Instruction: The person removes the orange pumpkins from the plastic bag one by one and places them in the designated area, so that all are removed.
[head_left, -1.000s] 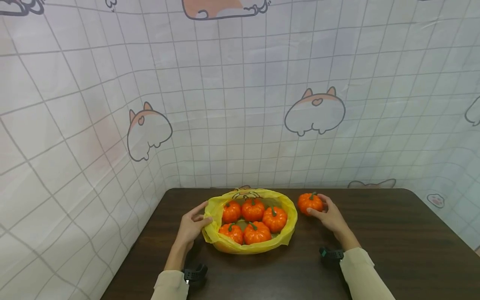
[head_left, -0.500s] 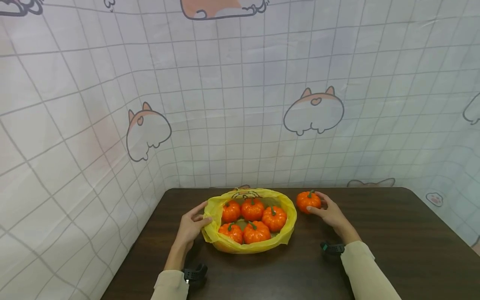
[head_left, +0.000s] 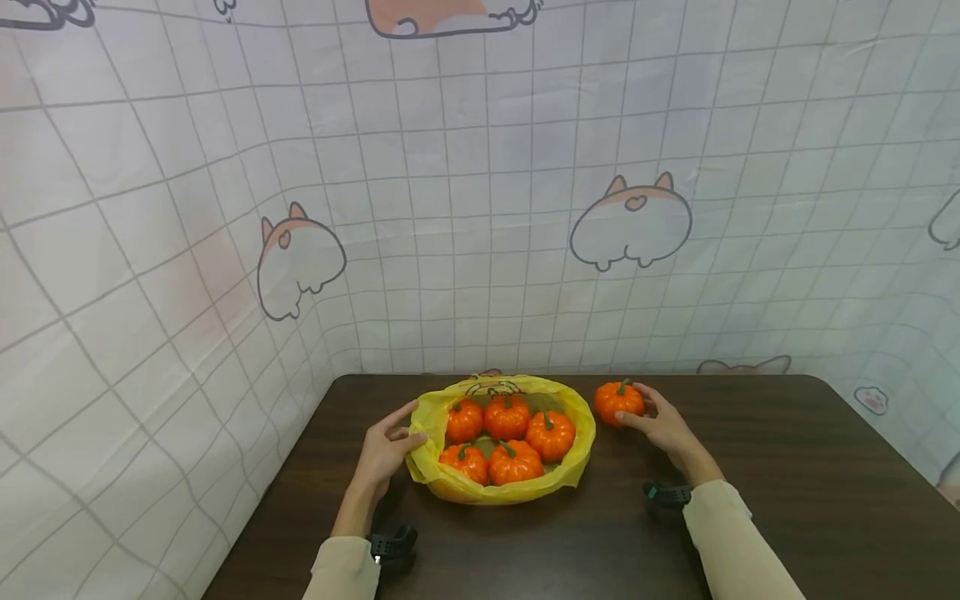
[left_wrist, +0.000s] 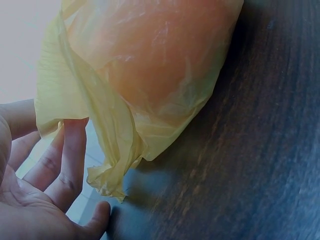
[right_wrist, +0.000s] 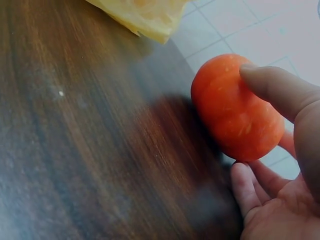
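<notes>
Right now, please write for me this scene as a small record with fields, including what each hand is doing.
Container: yellow bag, mouth open
Contents: five orange pumpkins visible
Left hand: holds the bag's left edge
Right hand: holds a sixth pumpkin, right of the bag
Surface: dark table, wood-grained
Background: white gridded backdrop with animal drawings

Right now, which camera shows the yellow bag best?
The head view, since the yellow bag shows its open mouth and five pumpkins inside there. The left wrist view has one side close up; the right wrist view, only a corner.
</notes>
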